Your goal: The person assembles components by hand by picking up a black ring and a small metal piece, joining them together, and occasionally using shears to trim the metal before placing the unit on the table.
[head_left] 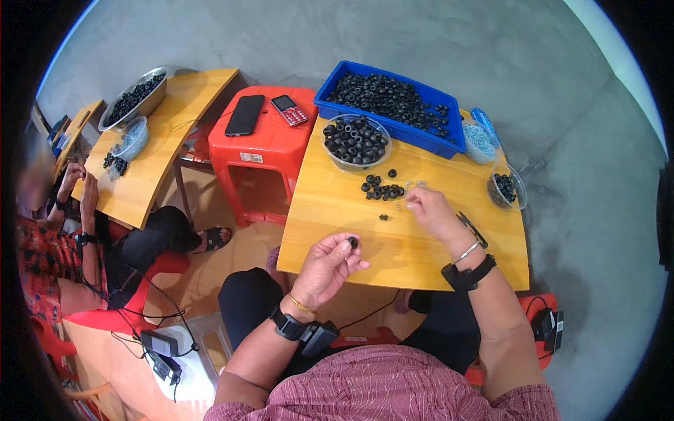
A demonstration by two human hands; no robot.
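Stool label [250, 158] seems printed; left fingers [338, 257] pinch piece [352, 243]

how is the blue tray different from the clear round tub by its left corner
The blue tray is rectangular; the clear tub is round. The tray is opaque, the tub see-through. The tray is larger than the tub. Both hold black parts.

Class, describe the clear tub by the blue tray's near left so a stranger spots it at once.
On the right-hand yellow wooden table, find the blue tray along the far edge. The round clear tub stands by its near left side, heaped with small black pieces. It is wider and fuller than the other clear tub of black pieces, at the table's right edge.
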